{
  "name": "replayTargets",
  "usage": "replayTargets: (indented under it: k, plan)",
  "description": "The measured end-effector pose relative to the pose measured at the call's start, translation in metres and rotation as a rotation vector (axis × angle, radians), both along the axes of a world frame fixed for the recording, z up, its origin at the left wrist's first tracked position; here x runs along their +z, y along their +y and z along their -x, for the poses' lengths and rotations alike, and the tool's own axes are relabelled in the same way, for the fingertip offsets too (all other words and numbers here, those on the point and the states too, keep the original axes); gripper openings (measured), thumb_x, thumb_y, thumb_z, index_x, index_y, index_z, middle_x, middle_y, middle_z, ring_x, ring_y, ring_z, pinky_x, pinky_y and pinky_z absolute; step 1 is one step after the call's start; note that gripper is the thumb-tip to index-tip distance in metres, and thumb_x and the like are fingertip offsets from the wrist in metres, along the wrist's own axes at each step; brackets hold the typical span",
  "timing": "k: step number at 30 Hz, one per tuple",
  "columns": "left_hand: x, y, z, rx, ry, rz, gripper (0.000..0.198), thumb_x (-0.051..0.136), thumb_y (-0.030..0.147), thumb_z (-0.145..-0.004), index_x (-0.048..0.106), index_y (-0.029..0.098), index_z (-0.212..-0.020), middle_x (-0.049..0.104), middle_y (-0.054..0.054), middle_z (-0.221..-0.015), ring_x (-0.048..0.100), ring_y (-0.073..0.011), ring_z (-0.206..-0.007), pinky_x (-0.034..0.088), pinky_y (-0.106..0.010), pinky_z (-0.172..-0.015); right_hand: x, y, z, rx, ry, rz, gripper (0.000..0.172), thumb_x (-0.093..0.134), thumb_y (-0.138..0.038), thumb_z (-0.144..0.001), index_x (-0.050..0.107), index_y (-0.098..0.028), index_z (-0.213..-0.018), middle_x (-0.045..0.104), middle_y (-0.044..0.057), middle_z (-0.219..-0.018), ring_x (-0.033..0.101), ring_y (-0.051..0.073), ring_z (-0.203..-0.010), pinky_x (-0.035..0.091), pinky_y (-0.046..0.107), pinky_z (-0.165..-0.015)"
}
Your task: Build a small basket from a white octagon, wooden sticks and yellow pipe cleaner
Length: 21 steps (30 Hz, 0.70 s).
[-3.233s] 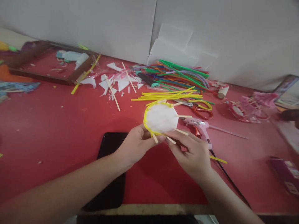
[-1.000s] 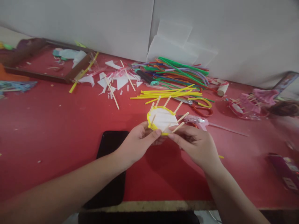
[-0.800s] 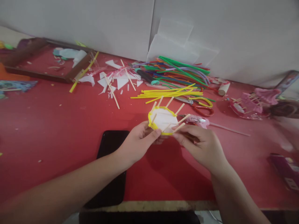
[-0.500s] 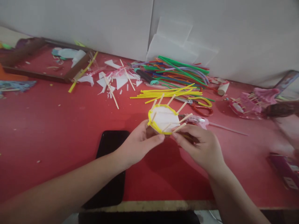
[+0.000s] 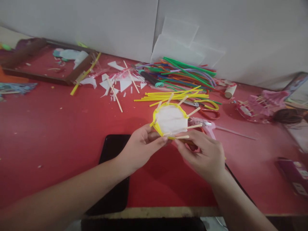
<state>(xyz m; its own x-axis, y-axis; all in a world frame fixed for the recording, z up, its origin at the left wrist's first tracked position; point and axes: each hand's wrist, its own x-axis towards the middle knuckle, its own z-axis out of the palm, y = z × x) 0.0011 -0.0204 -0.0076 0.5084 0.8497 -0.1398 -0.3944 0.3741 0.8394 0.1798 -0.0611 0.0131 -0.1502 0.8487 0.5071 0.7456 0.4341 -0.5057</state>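
Above the table's middle, my left hand grips a small round white base with wooden sticks standing out around its rim. The base is tilted so its white face shows. A yellow pipe cleaner winds between the sticks along the left and upper edge; the right edge looks bare. My right hand is closed at the lower right rim, thumb and index finger pinched beside a stick, with yellow strand showing at its fingers. Its exact hold is partly hidden.
Behind the base lie yellow pipe cleaners, scissors, a pink glue gun and a multicoloured pipe cleaner pile. White scraps and a wooden frame are left. A black phone lies under my left forearm.
The base has tipped further towards me, showing more of its white face, and its sticks have swung round. My right hand has shifted slightly left and down along the rim.
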Motion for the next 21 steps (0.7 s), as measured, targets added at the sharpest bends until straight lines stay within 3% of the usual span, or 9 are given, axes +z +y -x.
replayTargets:
  k: [16, 21]
  plan:
    - [0.004, 0.001, 0.004, -0.043, 0.088, 0.138, 0.034, 0.081, 0.034, -0.076, 0.075, 0.017, -0.105, 0.079, -0.011, -0.106, 0.075, -0.0267, -0.098, 0.059, -0.037, -0.087, 0.006, 0.002, -0.014, 0.012, -0.083, 0.026, 0.011, 0.058, -0.018, -0.093, 0.068, -0.022, -0.09, 0.074, 0.003, -0.08, 0.07, 0.016, -0.073, 0.055, 0.025, -0.063]
    - [0.002, 0.001, 0.003, -0.032, 0.087, 0.158, 0.028, 0.081, 0.035, -0.076, 0.077, 0.017, -0.097, 0.08, -0.009, -0.098, 0.075, -0.0237, -0.09, 0.06, -0.035, -0.082, 0.006, 0.002, -0.015, 0.032, -0.095, 0.014, 0.009, 0.06, -0.016, -0.092, 0.068, -0.021, -0.093, 0.074, 0.003, -0.082, 0.069, 0.014, -0.074, 0.053, 0.023, -0.06]
